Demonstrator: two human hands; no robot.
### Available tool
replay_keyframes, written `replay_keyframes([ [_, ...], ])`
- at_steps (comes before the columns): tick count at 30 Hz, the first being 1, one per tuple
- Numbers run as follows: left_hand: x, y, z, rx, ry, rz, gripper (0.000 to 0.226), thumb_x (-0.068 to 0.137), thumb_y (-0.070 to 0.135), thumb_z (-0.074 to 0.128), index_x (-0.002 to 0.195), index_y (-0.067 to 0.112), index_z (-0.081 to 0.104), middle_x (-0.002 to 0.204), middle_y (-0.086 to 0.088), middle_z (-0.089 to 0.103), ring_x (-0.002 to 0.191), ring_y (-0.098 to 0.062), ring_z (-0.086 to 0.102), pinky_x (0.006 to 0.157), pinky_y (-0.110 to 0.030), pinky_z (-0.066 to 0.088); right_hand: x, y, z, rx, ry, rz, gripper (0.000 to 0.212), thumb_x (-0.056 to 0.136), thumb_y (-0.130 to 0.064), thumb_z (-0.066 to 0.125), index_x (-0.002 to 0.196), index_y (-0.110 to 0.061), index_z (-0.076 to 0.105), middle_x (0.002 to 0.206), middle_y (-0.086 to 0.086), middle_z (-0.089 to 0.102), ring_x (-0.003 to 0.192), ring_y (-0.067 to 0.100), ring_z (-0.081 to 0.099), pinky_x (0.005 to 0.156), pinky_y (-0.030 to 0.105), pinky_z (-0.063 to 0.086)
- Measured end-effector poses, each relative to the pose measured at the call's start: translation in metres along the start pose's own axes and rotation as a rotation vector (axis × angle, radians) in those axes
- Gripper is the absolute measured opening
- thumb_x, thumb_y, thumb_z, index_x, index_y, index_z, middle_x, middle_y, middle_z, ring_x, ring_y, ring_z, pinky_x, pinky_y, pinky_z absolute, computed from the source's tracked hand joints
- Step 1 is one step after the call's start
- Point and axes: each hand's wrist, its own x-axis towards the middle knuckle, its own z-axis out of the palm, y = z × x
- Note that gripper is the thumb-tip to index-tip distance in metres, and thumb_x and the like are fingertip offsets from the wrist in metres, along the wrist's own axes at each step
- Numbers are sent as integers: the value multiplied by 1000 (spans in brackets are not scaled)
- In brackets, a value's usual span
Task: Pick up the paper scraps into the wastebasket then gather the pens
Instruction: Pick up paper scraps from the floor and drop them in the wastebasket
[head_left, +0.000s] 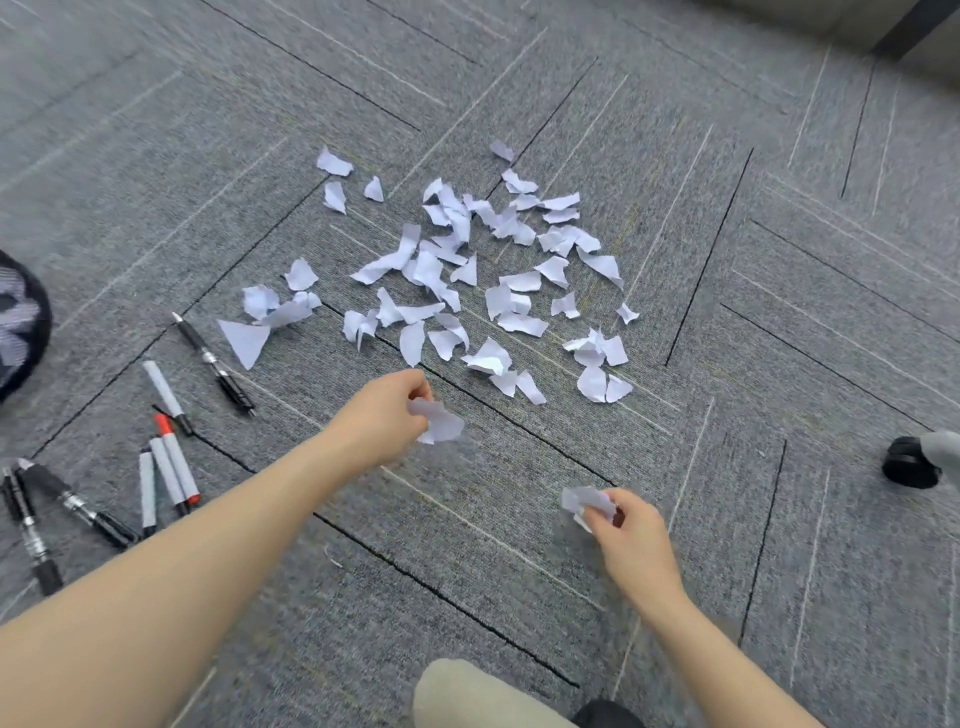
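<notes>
Nearest to me, my knee (467, 696) in pale trousers shows at the bottom edge, over the grey carpet floor (519, 597). My right hand (621, 535) hangs just above the carpet with its fingers curled round a small crumpled wad of white paper (584, 501). My left hand (387, 415) reaches further out, its fingers pinching another torn white scrap (441, 423) that hangs below them, blurred.

To my left the pens (166, 478) lie loose on the carpet. Two black ones with silver collars sit nearest the left edge, their long axes running from upper left down to lower right. Beside them are three slim grey markers, one with a red cap (163, 425) pointing away from me, all lying roughly along my line of sight. A further grey marker (165, 395) and a black pen (213, 361) lie just beyond, slanting the same way, the black pen's tip aimed up and left. I can read no writing or brand on any of them; they are too small and soft in the view.

Beyond my left hand the paper scraps (467, 270) are spread in a wide scatter, plain white, no print that I can make out. The dark wastebasket (23, 322) shows at the left edge, well apart from the scatter, with pale paper inside. At the right edge sits a black chair caster (911, 462).
</notes>
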Motion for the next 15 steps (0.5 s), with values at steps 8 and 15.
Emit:
replay_keyframes([
  [8, -22, 2, -154, -296, 494, 37, 14, 82, -1, 49, 77, 13, 49, 62, 1, 46, 50, -10, 46, 48, -22, 40, 31, -230, 26, 326, -207, -454, 19, 84, -23, 65, 89, -5, 67, 88, 30, 60, 65, 18, 46, 63, 40, 45],
  [15, -108, -18, -280, -456, 1110, 129, 16, 84, 6, 57, 77, 19, 52, 68, 2, 56, 54, -3, 52, 45, -10, 37, -31, -420, 76, 573, -326, -883, 9, 86, -17, 65, 78, -13, 67, 70, 1, 59, 66, 13, 47, 64, 31, 40],
])
